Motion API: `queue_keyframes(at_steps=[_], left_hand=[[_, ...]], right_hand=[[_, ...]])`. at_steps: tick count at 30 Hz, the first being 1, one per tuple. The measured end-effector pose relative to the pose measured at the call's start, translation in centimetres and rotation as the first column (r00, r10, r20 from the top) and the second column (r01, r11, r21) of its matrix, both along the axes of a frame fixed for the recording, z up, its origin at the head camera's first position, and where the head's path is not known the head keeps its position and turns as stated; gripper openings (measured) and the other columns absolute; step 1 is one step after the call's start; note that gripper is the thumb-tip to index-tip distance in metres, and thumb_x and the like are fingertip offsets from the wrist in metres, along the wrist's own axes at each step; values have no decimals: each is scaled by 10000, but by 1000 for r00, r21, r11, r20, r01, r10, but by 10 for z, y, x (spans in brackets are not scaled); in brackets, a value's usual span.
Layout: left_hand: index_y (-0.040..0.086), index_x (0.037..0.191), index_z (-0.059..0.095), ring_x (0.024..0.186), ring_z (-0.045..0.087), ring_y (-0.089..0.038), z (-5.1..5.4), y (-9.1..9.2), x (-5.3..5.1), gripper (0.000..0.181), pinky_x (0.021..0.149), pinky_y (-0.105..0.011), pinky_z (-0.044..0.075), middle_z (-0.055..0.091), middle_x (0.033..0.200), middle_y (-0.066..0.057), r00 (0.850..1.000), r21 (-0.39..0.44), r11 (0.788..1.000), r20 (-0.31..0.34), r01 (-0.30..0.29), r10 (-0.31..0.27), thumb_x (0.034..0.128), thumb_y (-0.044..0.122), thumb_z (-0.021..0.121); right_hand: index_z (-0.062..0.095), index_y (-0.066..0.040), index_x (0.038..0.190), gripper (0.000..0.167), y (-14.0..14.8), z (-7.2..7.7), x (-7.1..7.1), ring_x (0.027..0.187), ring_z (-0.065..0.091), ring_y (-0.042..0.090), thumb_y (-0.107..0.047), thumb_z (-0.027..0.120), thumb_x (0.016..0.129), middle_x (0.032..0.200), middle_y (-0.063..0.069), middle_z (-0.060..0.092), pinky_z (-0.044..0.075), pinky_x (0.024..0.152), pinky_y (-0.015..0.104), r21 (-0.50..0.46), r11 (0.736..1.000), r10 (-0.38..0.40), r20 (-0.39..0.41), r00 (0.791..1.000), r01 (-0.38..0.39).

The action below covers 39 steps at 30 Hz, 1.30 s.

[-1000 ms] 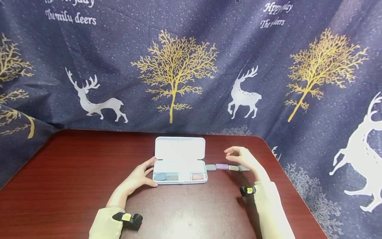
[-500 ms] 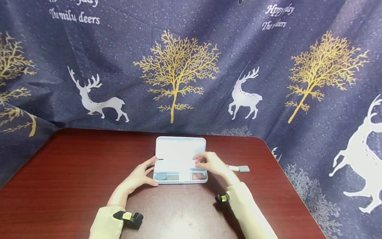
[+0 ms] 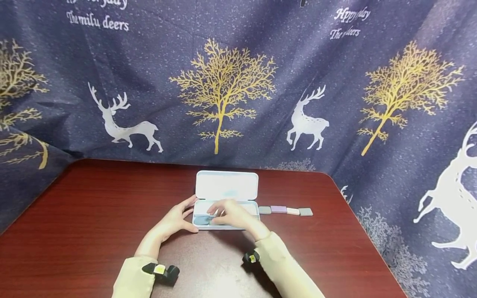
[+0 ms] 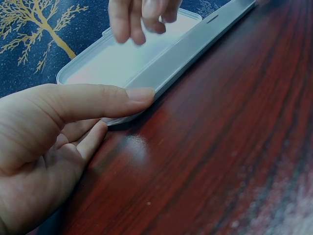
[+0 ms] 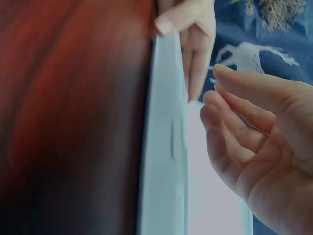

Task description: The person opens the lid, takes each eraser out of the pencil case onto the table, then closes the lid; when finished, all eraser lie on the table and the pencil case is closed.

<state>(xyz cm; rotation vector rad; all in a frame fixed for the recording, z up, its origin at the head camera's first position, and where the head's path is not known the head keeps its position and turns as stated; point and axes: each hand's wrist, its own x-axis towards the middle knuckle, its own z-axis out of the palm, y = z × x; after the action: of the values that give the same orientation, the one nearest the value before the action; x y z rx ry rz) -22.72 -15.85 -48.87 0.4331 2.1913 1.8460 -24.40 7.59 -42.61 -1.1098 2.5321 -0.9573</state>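
A pale blue pencil case [image 3: 226, 186] stands on the table with its hinged lid raised at the back. My left hand [image 3: 174, 222] grips its left end; in the left wrist view the thumb [image 4: 139, 94] presses the front edge. Over the tray hovers my right hand [image 3: 234, 214], its fingers loosely bent. Nothing shows between those fingers in the right wrist view. A blue block [image 3: 201, 220] lies in the tray's front left, beside the right fingertips. The right hand hides much of the tray's middle and right, including other blocks there.
A row of small flat blocks extends from the case's right end: grey-blue [image 3: 265, 210], purple [image 3: 278, 209], white [image 3: 293, 211] and grey-green [image 3: 306, 212]. Behind the brown table [image 3: 123, 186] hangs a dark blue cloth [image 3: 253, 157] with deer and trees.
My right hand has moved left, from above the row of blocks to over the left half of the pencil case. The left hand has stayed on the case's left end.
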Motion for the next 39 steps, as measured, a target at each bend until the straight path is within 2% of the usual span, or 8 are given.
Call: queue_keyframes(at_steps=[4,10,19,27,32,39], left_hand=[[-85,1524,151,1419,280,-481,1,-1,0,1122,1116,-382,443,241,1542,-335,1000,-8,1000,-15,2,-2,631,-53,829],[-66,1530,165,1417,293,-475,2,-2,0,1116,1105,-375,459,246,1548,-322,1000,-17,1000,-22,6,-6,638,-23,835],[-68,1529,159,1418,287,-476,2,-1,0,1110,1086,-340,479,241,1546,-326,1000,4,1000,-12,15,-15,647,-46,831],[-69,1530,155,1416,289,-479,0,0,-1,1115,1078,-333,486,234,1548,-328,1000,-1,1000,-14,17,-17,642,-62,831],[-64,1530,165,1421,286,-470,-1,-1,-1,1118,1086,-331,477,252,1540,-325,1000,-4,1000,-11,10,-10,633,-65,833],[-74,1528,153,1427,267,-473,-1,-1,-1,1116,1103,-329,458,237,1541,-332,1000,1,1000,-9,7,-7,639,-61,828]], right_hand=[[702,-21,1087,269,-12,-1,7,924,668,185,-73,725,824,1032,92,727,556,818,193,30,999,15,-6,1000,-15],[698,-62,1115,326,-22,1,13,997,652,177,-100,763,797,1066,60,723,544,892,214,111,994,27,-58,998,-20],[692,-78,1123,352,-28,0,16,892,639,101,-123,787,787,1032,20,734,521,809,137,196,980,59,-95,994,-40],[701,-79,1118,331,-31,3,21,927,656,109,-106,776,797,1031,27,741,532,840,151,204,979,10,-94,996,10],[709,-95,1075,287,-34,2,22,901,634,73,-100,776,796,1002,-2,731,526,828,141,220,975,-20,-96,995,41],[708,-103,1029,225,-37,4,25,924,629,90,-88,762,811,1014,6,727,529,835,173,240,968,-61,-77,995,78]])
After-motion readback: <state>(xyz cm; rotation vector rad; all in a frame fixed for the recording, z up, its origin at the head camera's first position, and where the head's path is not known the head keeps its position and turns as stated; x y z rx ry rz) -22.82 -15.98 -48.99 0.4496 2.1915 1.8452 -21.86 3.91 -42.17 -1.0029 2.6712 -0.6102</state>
